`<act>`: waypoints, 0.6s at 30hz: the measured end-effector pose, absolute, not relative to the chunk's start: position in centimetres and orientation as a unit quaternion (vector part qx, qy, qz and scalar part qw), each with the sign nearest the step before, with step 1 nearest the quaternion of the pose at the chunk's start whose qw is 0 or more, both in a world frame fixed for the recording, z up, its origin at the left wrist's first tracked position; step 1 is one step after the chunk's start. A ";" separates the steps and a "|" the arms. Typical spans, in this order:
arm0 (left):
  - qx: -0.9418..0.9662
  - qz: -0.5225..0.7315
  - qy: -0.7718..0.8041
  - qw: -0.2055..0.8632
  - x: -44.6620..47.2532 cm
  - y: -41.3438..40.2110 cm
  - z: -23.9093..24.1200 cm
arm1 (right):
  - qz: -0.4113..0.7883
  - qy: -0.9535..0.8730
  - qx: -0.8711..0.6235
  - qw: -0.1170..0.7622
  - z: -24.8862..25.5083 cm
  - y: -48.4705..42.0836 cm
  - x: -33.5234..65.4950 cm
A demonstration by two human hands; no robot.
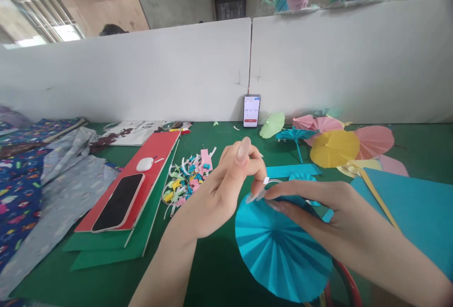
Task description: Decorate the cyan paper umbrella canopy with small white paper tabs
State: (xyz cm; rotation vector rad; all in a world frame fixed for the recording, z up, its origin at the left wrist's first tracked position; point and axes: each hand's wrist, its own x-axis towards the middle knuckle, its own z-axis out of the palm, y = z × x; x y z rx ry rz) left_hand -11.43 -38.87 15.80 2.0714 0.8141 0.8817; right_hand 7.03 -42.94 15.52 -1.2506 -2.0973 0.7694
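A blue pleated paper disc (pixel 279 255) hangs tilted above the table, its folds fanning out from the centre. My right hand (pixel 329 208) pinches its upper edge between thumb and fingers. Curled in close beside it, my left hand (pixel 230 179) has its thumb raised and its fingertips at the same edge; its exact hold is partly hidden. A small white piece (pixel 266 180) shows at the left fingers, and a thin pale curl (pixel 274 181) shows above the right fingertips. A blue paper strip (pixel 293 170) lies behind the hands.
Paper scraps (pixel 187 179) are heaped left of my hands. A black-screened phone (pixel 118 202) lies on a red board (pixel 148 156); another phone (pixel 251 111) leans on the white partition (pixel 141 76). Small paper umbrellas (pixel 334 149) and blue sheets (pixel 421 212) are at right. Red-handled scissors (pixel 348 281) show below.
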 end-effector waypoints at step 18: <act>0.779 0.326 0.406 0.350 -12.2 -39.5 16.6 | 0.341 -0.746 -0.517 0.243 16.5 -43.3 7.2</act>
